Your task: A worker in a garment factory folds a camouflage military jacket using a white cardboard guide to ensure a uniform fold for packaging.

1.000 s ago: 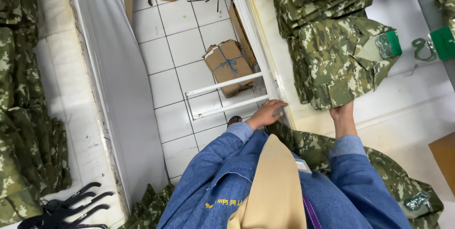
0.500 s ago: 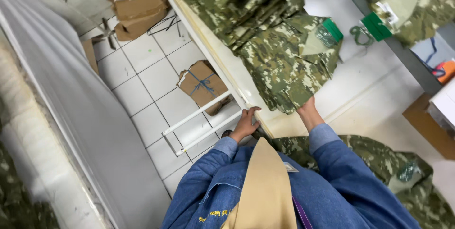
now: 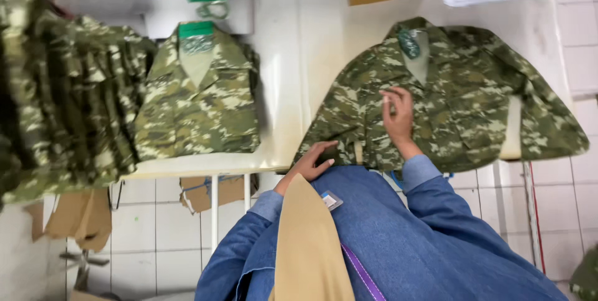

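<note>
Right hand point(image 3: 397, 114) flat on spread camouflage jacket point(image 3: 461, 95), left hand point(image 3: 309, 164) at hem.

Both arms reach forward in blue denim sleeves, elbows bent. The left hand point(image 3: 309, 165) lies low and near the body, fingers curled, thumb out. The right hand point(image 3: 397, 113) stretches farther ahead, palm down, fingers spread and slightly bent, wrist straight.

Bright, even indoor light, slightly warm cast on white table point(image 3: 293, 58). Soft shadows only, no harsh glare. Heavy motion blur on stacked camo clothes point(image 3: 62, 95) at left edge. Centre jacket point(image 3: 461, 95) fairly sharp. Top edge smeared too.
</note>
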